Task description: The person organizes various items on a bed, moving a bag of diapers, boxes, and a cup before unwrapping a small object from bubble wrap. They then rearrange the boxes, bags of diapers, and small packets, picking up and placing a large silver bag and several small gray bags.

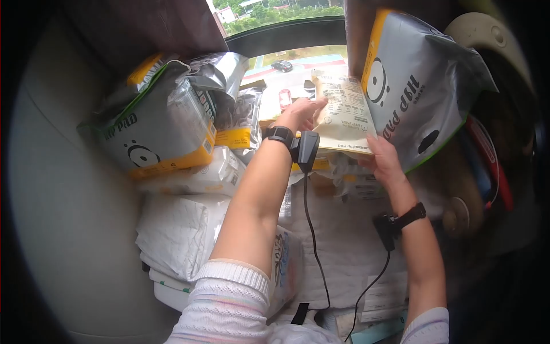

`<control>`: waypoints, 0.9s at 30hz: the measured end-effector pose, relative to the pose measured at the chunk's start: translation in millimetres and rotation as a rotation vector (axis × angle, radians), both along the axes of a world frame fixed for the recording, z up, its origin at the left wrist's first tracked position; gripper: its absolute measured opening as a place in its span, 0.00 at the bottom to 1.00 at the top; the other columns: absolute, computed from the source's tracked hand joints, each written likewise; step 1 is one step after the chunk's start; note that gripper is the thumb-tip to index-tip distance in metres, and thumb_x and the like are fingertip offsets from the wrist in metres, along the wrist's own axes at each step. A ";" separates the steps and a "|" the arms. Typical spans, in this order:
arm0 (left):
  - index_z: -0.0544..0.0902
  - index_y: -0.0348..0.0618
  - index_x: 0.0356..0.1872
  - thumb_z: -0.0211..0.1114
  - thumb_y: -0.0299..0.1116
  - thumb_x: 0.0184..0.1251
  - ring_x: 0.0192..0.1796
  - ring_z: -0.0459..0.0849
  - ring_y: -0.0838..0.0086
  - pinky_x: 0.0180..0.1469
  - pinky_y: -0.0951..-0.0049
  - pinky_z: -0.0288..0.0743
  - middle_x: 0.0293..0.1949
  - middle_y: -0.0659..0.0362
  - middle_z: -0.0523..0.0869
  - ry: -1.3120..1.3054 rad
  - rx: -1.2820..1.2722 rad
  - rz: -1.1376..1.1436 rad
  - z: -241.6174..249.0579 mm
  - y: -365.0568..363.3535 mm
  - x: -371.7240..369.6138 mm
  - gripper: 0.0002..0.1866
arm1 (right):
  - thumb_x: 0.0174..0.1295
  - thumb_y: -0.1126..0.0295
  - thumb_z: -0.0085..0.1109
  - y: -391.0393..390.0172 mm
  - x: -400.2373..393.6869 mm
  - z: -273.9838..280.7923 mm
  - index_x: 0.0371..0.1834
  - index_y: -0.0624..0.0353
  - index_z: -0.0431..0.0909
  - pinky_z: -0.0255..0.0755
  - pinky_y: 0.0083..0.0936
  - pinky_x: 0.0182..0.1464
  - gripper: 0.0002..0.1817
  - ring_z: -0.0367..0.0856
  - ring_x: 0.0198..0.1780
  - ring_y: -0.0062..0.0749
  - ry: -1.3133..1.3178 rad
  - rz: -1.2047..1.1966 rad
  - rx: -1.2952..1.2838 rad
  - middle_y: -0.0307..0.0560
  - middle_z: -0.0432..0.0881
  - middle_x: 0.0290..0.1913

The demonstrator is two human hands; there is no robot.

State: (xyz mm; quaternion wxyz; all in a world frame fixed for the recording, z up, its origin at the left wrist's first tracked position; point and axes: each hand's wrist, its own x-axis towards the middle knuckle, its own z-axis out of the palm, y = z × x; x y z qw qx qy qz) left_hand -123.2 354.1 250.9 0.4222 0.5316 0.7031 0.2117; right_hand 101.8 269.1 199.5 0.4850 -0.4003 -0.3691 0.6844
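Note:
A cream-coloured packet (342, 114) with printed text is held up near the window, between my two hands. My right hand (382, 157) grips its lower right corner, thumb on the front and fingers curled behind. Along the packet's left edge, my left hand (302, 113) is closed with its fingertips against the side; part of its grip is hidden. A large silver-grey bag (415, 86) with a cartoon face and "PAD" lettering stands right of the packet. Behind my left hand lies an open carton (272, 106) with a red item (285, 98) in it.
A transparent-sided "PAD" bag (166, 126) leans at the left, above white packs (209, 175) and folded white cloth (172, 229). Black cables (309, 212) hang from both wrist devices. A red object (491, 155) stands at the right, and the window (281, 14) is ahead.

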 end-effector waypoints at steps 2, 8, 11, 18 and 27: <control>0.77 0.29 0.42 0.53 0.65 0.54 0.34 0.82 0.61 0.39 0.63 0.76 0.36 0.46 0.81 0.049 0.014 -0.025 -1.6 6.2 -3.1 0.39 | 0.64 0.63 0.48 -1.2 1.9 -2.8 0.51 0.57 0.70 0.72 0.20 0.32 0.16 0.76 0.36 0.21 -0.001 0.021 0.021 0.37 0.78 0.41; 0.78 0.35 0.43 0.66 0.48 0.54 0.32 0.84 0.69 0.34 0.70 0.78 0.36 0.50 0.84 -0.353 -0.100 0.014 -2.1 16.3 7.5 0.25 | 0.62 0.67 0.50 -10.9 1.9 12.4 0.55 0.57 0.68 0.73 0.17 0.30 0.18 0.77 0.36 0.20 -0.083 0.040 0.096 0.38 0.78 0.42; 0.78 0.35 0.44 0.67 0.34 0.55 0.39 0.83 0.69 0.40 0.71 0.79 0.41 0.52 0.83 -0.535 -0.025 -0.040 0.1 17.5 10.5 0.18 | 0.61 0.66 0.51 -13.6 -0.4 18.5 0.56 0.57 0.67 0.74 0.16 0.30 0.20 0.78 0.35 0.20 -0.115 0.074 0.090 0.39 0.78 0.42; 0.79 0.32 0.41 0.68 0.26 0.47 0.31 0.84 0.68 0.36 0.71 0.80 0.35 0.51 0.84 -0.173 0.180 -0.089 69.9 5.1 -13.3 0.18 | 0.61 0.65 0.54 -58.1 23.9 10.8 0.64 0.63 0.55 0.73 0.19 0.28 0.31 0.78 0.31 0.23 -0.171 0.117 0.038 0.44 0.78 0.38; 0.72 0.32 0.51 0.59 0.31 0.55 0.54 0.76 0.58 0.51 0.65 0.74 0.52 0.46 0.75 0.929 0.499 -0.091 69.3 0.6 97.3 0.22 | 0.60 0.66 0.55 -142.4 68.0 -51.4 0.62 0.64 0.58 0.73 0.18 0.29 0.29 0.78 0.30 0.22 -0.113 0.263 -0.228 0.45 0.78 0.38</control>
